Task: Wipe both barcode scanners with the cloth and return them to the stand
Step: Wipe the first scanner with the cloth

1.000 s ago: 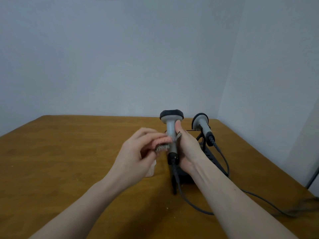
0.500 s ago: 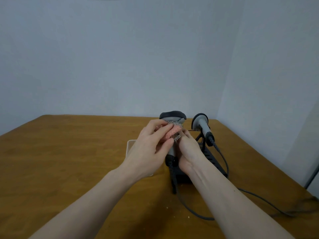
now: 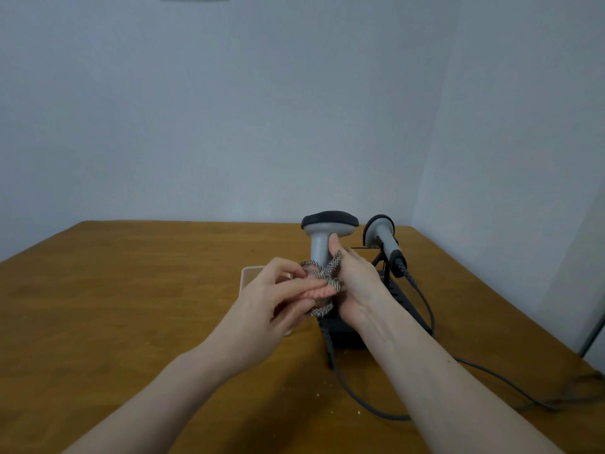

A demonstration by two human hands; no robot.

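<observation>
Right hand (image 3: 355, 283) grips the upright scanner (image 3: 324, 235) by its handle; left hand (image 3: 271, 303) pinches the cloth (image 3: 322, 273) around it. Second scanner (image 3: 381, 235) sits on the stand (image 3: 401, 296).

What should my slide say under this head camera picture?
Left hand rubs a checked cloth on a scanner held by the right hand.

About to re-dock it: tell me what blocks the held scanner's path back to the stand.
Nothing visible blocks it. The held scanner is in the right hand, just left of the black stand. The second scanner sits on the stand's far right side.
</observation>
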